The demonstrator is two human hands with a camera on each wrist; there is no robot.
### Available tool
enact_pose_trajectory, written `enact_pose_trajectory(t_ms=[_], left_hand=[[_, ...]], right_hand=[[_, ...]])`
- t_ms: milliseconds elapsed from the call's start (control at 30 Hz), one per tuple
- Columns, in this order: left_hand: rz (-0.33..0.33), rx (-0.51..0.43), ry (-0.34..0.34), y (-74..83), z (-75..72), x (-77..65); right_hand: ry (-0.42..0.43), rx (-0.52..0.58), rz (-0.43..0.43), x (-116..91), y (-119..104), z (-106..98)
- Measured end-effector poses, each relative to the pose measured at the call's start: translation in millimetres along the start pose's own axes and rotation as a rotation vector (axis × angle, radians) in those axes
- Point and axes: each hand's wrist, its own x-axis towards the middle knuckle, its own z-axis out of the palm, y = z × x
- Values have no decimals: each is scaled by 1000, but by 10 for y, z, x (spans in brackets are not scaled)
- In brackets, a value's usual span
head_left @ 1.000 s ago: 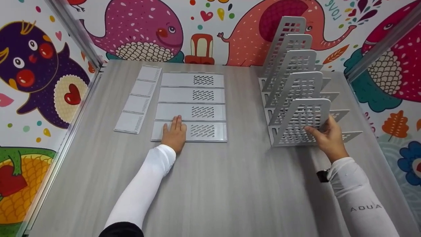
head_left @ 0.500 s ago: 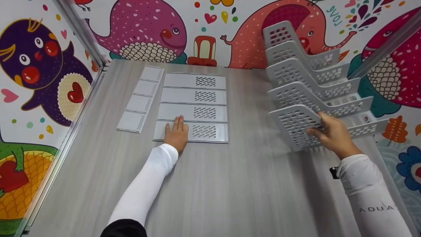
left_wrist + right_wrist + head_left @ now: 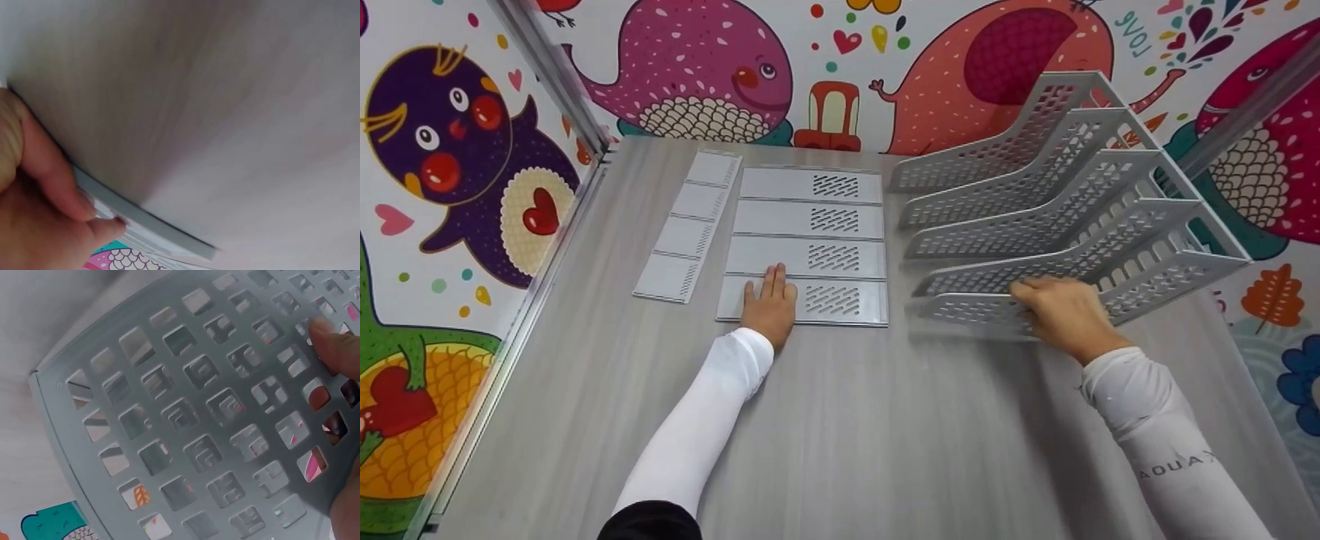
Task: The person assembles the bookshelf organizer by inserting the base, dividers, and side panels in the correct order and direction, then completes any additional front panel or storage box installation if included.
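Observation:
My right hand (image 3: 1065, 315) grips the near divider of a grey, perforated file rack (image 3: 1005, 225), thumb on its face. The rack has several tall dividers with sloping tops and lies tilted at the right, its open frame side facing up and right. Close up in the right wrist view is the divider's grid of square holes (image 3: 70, 439). My left hand (image 3: 769, 306) rests with straight fingers on the nearest section of a flat grey folding panel (image 3: 765, 255) with slotted patches. In the left wrist view its fingertips (image 3: 84, 208) lie at the panel's edge.
A narrower grey folded strip (image 3: 679, 240) lies slanted left of the panel on the wood-grain table (image 3: 840, 435). Printed walls with cartoon animals (image 3: 712, 67) close off the back and sides, with metal rails (image 3: 547, 75) at the corners.
My right hand has turned the file rack over from standing with its high ends at the left to lying tilted, high ends at the right. My left hand stays on the panel.

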Motion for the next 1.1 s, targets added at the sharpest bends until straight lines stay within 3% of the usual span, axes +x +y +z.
enact_pose_trajectory(t_ms=[167, 400, 533, 667, 767, 867, 967, 1100], left_hand=[[-5, -4, 49, 4, 24, -22], [3, 0, 36, -26, 33, -9], [16, 29, 33, -20, 20, -17], [7, -95, 0, 120, -39, -44], [106, -219, -106, 271, -125, -34], [209, -252, -240, 371, -187, -15], [219, -242, -332, 408, -209, -1], [204, -261, -359, 398, -198, 13]], right_hand=[[14, -12, -41, 71, -91, 66], [-14, -43, -68, 122, -210, 185], [-41, -65, -31, 128, -287, 193], [-123, -49, 89, 129, -402, 150], [-142, -22, 169, 183, -518, 133], [-113, 28, 172, 251, -626, 173], [-60, 81, 152, 296, -691, 250], [76, 123, 165, 341, -721, 293]])
